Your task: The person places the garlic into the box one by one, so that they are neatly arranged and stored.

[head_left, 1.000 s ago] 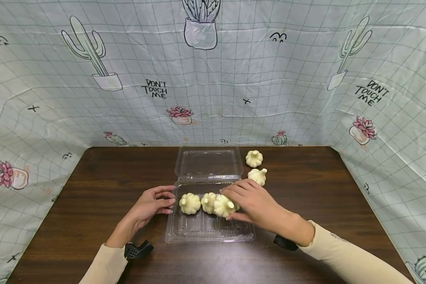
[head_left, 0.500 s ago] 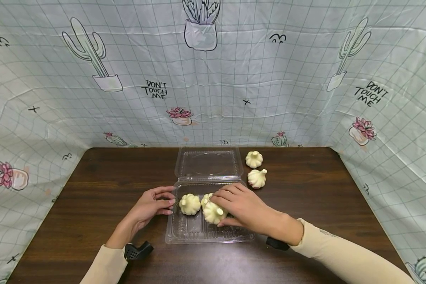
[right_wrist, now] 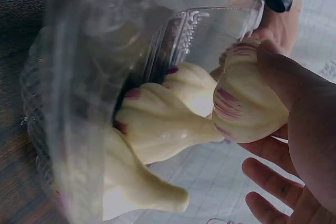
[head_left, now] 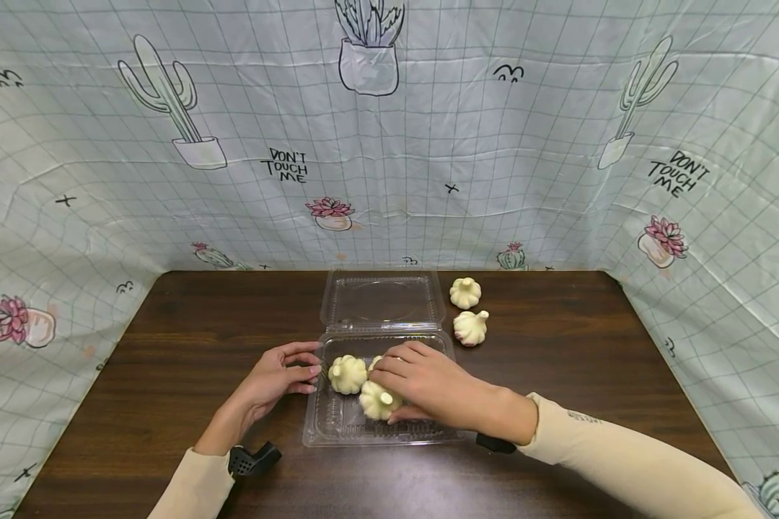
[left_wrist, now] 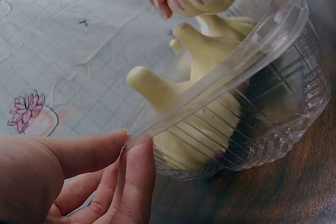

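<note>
While the clear box (head_left: pixel 337 437) is pinched at its rim (left_wrist: pixel 210 86) between the thumb and fingers of the left hand (head_left: pixel 282 373), a garlic bulb (head_left: pixel 375 401) is gripped in the lower middle of the head view by the right hand (head_left: pixel 431 383). It would best be lowered stem up, clear of the bulbs inside (head_left: pixel 347 374), with the thin rim steadied but not bent. Two loose bulbs (head_left: pixel 470 329) are seen right of the open lid (head_left: pixel 383 301). "DON'T TOUCH ME" (head_left: pixel 288 166) can be read upper left of centre and at upper right on the cloth (head_left: pixel 402 137); no brand can be made out.
</note>
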Available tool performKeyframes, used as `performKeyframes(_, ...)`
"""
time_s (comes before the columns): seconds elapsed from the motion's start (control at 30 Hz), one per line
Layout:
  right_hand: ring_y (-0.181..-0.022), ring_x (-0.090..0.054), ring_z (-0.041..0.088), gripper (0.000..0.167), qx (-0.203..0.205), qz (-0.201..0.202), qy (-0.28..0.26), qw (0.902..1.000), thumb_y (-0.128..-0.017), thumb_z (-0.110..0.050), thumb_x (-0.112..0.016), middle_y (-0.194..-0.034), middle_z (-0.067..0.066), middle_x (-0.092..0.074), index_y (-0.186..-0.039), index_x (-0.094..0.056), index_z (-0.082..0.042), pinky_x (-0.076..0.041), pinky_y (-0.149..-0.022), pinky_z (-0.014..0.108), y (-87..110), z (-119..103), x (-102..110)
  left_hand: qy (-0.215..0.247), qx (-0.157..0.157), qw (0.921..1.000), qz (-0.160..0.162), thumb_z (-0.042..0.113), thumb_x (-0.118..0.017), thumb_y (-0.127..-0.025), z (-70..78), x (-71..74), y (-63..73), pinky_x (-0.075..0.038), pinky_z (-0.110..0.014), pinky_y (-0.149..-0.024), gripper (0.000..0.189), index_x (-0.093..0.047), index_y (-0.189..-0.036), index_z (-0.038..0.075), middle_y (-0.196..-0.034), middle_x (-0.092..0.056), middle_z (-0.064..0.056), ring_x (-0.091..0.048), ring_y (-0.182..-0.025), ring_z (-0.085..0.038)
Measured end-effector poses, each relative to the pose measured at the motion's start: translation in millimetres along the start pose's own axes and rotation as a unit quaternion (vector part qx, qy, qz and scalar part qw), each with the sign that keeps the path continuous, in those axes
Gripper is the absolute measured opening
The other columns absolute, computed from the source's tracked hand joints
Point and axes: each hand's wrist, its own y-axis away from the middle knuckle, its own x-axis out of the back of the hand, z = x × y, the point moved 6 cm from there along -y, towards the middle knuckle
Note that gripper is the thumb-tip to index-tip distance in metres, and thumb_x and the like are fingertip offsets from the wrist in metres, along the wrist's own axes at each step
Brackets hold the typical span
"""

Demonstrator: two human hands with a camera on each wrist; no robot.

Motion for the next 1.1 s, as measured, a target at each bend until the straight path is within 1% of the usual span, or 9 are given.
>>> performKeyframes(0.13,-0.12,-0.061,0.016,0.072,0.016,-0.006,0.005,0.9998,-0.08,-0.059,-0.08,-0.126,-0.003,-0.069,-0.134,-0.066,-0.013,-0.05,-0.106,0.033,-6.1,-3.6,-1.5,0.0,0.002,1.0,0.003,-0.003,-0.064,-0.103,0.1,0.3,0.3,-0.063,-0.023,-0.073,0.056,-0.043,-0.154,-0.012,-0.107,-0.062,-0.004,-0.067,-0.084,-0.011)
performKeyframes(0.4,-0.125,-0.061,0.016,0.07,0.046,-0.053,0.036,0.9969,-0.087,-0.063,-0.073,-0.13,-0.005,-0.069,-0.137,-0.066,-0.015,-0.048,-0.11,0.033,-16.7,-11.0,-7.5,-0.001,0.003,1.0,0.005,-0.003,-0.064,-0.103,-1.2,1.5,-0.5,-0.063,-0.023,-0.073,0.055,-0.043,-0.153,-0.012,-0.107,-0.063,-0.004,-0.067,-0.084,-0.011)
performKeyframes(0.6,-0.124,-0.06,0.016,0.069,0.058,-0.063,0.047,0.9952,-0.089,-0.064,-0.071,-0.131,-0.007,-0.069,-0.139,-0.066,-0.016,-0.047,-0.11,0.032,-22.5,-13.7,-11.2,0.001,0.001,1.0,0.003,-0.003,-0.065,-0.103,-1.1,0.8,-1.3,-0.063,-0.023,-0.073,0.055,-0.043,-0.153,-0.012,-0.106,-0.063,-0.004,-0.067,-0.084,-0.011)
performKeyframes(0.93,-0.126,-0.059,0.016,0.066,0.068,-0.075,0.04,0.9941,-0.087,-0.059,-0.077,-0.131,-0.008,-0.069,-0.138,-0.066,-0.018,-0.045,-0.113,0.032,-30.3,-13.4,-18.3,0.001,0.007,1.0,0.006,-0.003,-0.063,-0.103,-0.5,-0.1,-0.3,-0.063,-0.022,-0.072,0.055,-0.042,-0.154,-0.011,-0.107,-0.062,-0.004,-0.066,-0.083,-0.01)
performKeyframes(1.1,-0.123,-0.06,0.015,0.066,0.071,-0.076,0.028,0.9941,-0.083,-0.058,-0.079,-0.127,-0.008,-0.069,-0.135,-0.068,-0.019,-0.045,-0.112,0.031,-34.4,-13.9,-20.5,0.003,0.009,0.9999,0.007,-0.003,-0.063,-0.103,-0.3,0.1,-0.3,-0.063,-0.022,-0.072,0.055,-0.043,-0.154,-0.012,-0.107,-0.062,-0.004,-0.066,-0.084,-0.01)
